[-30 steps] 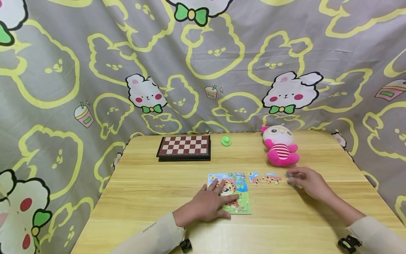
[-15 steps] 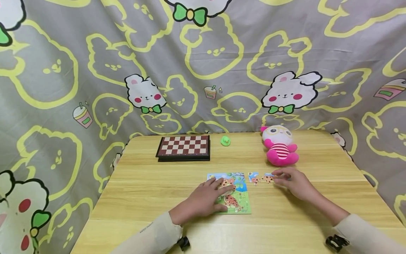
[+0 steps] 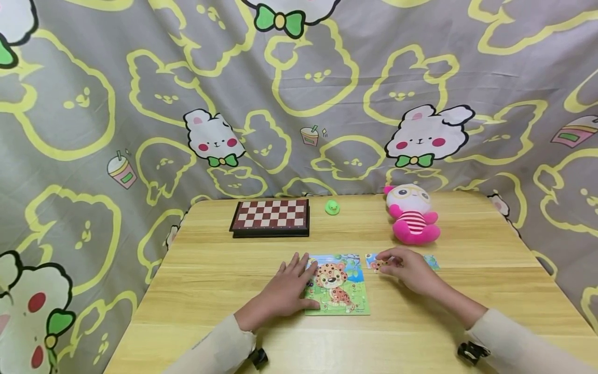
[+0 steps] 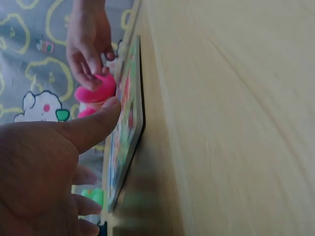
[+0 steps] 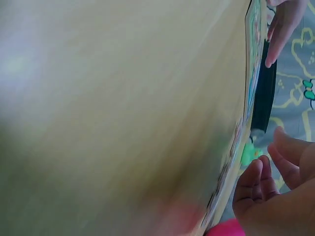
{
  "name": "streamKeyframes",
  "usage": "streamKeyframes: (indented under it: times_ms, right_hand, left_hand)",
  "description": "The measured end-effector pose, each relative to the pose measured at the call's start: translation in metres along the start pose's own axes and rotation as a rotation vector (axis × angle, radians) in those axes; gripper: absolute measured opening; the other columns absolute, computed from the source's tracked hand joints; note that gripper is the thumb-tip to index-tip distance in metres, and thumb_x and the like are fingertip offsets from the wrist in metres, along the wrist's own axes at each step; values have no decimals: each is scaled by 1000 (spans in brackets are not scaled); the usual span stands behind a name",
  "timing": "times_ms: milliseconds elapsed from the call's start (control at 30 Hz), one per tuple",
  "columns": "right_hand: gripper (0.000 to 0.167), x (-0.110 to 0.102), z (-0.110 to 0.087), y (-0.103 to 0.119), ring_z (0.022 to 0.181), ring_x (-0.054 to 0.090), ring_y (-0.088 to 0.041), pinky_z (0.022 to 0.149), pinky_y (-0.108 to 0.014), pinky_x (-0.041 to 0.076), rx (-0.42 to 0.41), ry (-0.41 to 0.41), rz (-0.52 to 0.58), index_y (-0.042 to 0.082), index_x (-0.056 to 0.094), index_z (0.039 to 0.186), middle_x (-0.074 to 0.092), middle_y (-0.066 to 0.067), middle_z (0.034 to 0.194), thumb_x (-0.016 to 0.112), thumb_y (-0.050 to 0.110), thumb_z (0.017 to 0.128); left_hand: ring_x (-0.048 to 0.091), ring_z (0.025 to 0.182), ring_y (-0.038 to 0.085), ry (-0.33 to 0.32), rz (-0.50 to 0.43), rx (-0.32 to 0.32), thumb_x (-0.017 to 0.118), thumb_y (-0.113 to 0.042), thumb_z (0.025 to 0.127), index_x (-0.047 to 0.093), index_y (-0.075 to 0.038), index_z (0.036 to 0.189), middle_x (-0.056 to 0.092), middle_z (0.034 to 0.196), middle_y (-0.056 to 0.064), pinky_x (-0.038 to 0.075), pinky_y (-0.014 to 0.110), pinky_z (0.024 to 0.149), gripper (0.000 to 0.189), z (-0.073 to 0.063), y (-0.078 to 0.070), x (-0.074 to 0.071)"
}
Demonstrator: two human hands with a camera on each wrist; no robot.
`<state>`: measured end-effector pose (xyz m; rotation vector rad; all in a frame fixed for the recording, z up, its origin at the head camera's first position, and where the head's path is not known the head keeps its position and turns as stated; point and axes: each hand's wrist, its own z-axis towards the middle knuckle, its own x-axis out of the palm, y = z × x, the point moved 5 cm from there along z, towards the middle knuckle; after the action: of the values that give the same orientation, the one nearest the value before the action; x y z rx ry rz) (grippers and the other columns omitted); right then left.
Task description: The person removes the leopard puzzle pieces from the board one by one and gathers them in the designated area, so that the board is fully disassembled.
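A leopard puzzle board [image 3: 343, 285] lies flat on the wooden table. My left hand [image 3: 282, 292] rests along its left edge with fingers spread and the thumb at the lower left corner. In the left wrist view that thumb [image 4: 96, 125] reaches over the board's rim. My right hand [image 3: 413, 271] is just right of the board, over a short row of loose puzzle pieces. A leftmost piece [image 3: 370, 261] shows beyond its fingertips, and a blue-green piece [image 3: 431, 262] lies right of the hand; the middle of the row is hidden. Its thumb and bent fingers [image 5: 251, 184] stand apart, holding nothing.
Behind the board sit a folded chessboard [image 3: 271, 215] and a small green duck [image 3: 332, 208]. A pink plush toy [image 3: 415, 221] sits at the back right, behind the pieces. A patterned curtain [image 3: 327, 104] hangs at the table's far edge.
My right hand has travelled leftward along the row, from the rightmost piece to the leftmost. The left hand has slid left off the leopard picture to the board's edge.
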<state>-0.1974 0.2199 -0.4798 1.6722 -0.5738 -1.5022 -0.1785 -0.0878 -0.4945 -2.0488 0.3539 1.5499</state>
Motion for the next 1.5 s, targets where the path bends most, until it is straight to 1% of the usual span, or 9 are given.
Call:
streamKeyframes:
  times_ms: [100,267,333,500,800,1067,1300,1400,1500]
  right_hand:
    - [24,8,3,6,79,58,-18,55,-26,51,5,21,30,4,75,118,69,-10,106,75,11,95]
    - [23,22,8,17,87,60,-19,64,-25,52,-14,42,42,4,75,117,69,-11,106,74,8,95]
    - [24,28,10,22,87,59,-19,63,-25,52,-23,57,51,4,74,118,68,-11,105,75,7,94]
    - [26,43,14,31,81,59,-19,57,-26,53,-41,103,88,4,74,119,68,-11,108,76,8,93]
    - [26,64,22,49,85,61,-15,70,-23,52,-115,141,75,4,74,117,70,-10,111,77,9,92]
    - [27,81,27,60,86,61,-15,72,-24,52,-141,166,55,5,75,117,70,-8,107,79,8,90]
    - [29,100,31,67,80,60,-10,71,-24,51,-167,195,48,4,75,118,70,-2,95,80,7,90]
    - [31,106,32,70,81,62,-10,72,-23,52,-176,210,58,2,74,119,71,-3,98,79,6,89]
    - [32,111,32,72,84,63,-10,75,-24,52,-172,228,73,1,74,120,72,-6,105,79,4,89]
  left_hand:
    - [3,159,36,17,1,-22,64,-71,87,19,-17,167,7,173,12,16,62,124,107,-2,6,1]
    - [2,159,36,45,18,-33,62,-74,87,18,-11,166,5,174,10,15,62,124,110,-5,11,3]
    - [1,159,36,55,26,-36,61,-75,87,19,-10,166,4,174,8,15,62,124,110,-5,12,4]
    - [1,159,36,61,29,-38,60,-75,87,19,-10,166,5,174,6,15,63,123,110,-5,13,5]
    - [2,159,36,68,34,-46,59,-76,88,18,-10,166,5,174,4,17,63,123,111,-4,14,7]
    - [3,159,36,77,34,-50,59,-76,88,17,-10,166,4,174,4,18,63,123,111,-4,15,8]
    - [3,159,35,85,40,-48,59,-76,88,16,-10,166,4,174,3,18,63,123,111,-3,14,7]
    - [2,159,34,87,45,-49,59,-76,88,16,-11,166,3,174,3,18,63,123,110,-3,14,8]
    - [2,160,34,88,47,-49,59,-76,89,16,-11,166,4,174,2,18,63,123,110,-3,14,7]
